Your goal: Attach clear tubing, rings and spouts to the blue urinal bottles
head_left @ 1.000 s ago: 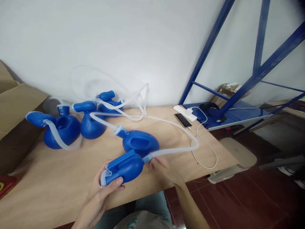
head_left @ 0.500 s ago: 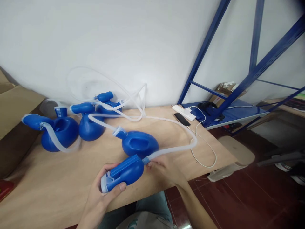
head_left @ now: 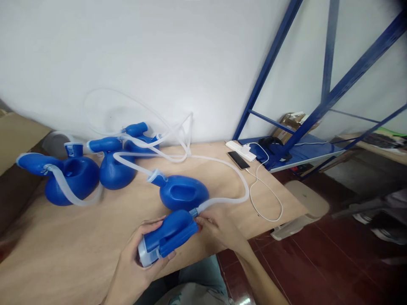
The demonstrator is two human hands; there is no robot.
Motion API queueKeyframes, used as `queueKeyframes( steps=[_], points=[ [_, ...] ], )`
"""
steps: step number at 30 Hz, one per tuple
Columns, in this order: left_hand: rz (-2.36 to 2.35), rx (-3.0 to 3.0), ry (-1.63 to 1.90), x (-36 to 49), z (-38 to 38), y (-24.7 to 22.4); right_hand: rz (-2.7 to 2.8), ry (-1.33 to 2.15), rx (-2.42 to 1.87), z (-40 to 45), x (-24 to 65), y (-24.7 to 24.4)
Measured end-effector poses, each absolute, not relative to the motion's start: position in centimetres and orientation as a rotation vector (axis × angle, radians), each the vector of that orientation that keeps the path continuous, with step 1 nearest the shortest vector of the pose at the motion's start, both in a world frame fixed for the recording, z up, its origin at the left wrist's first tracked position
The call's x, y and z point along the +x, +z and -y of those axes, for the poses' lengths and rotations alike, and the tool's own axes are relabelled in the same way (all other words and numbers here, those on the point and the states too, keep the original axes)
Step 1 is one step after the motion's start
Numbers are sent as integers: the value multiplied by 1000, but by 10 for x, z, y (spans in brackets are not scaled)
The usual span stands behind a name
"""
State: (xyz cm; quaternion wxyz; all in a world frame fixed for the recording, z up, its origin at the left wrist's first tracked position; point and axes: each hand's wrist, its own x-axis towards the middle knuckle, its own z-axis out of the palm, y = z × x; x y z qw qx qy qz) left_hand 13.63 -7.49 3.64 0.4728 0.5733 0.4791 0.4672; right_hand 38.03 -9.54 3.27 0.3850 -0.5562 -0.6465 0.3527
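Observation:
My left hand is wrapped round the white-rimmed wide end of a blue plastic urinal receiver, held tilted above the table's front part. At its narrow end, the fingers of my right hand pinch the hose joint, partly hidden behind it. A clear hose runs from that joint, loops to the right and back to the white cap of a blue urinal bottle. This bottle lies on the table just behind the receiver.
Several more blue urinal bottles with hoses, one a round bottle, stand at the left by the wall. A phone, a white power strip and a looped cable lie at the right. Beyond are a blue metal rack and a stool.
The receiver has been rolled about its length, so its flat raised strip now faces the front right. My hands keep their places at its two ends. The view has shifted slightly.

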Motion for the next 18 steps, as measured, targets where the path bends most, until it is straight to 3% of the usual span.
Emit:
queueKeyframes(
  steps=[8, 18],
  points=[
    [-923, 1824, 1044, 116, 74, 18, 1644, 893, -1417, 99, 384, 37],
    [-996, 1659, 1240, 116, 84, 10, 1065, 1320, -1048, 105, 361, 5]
  ],
)
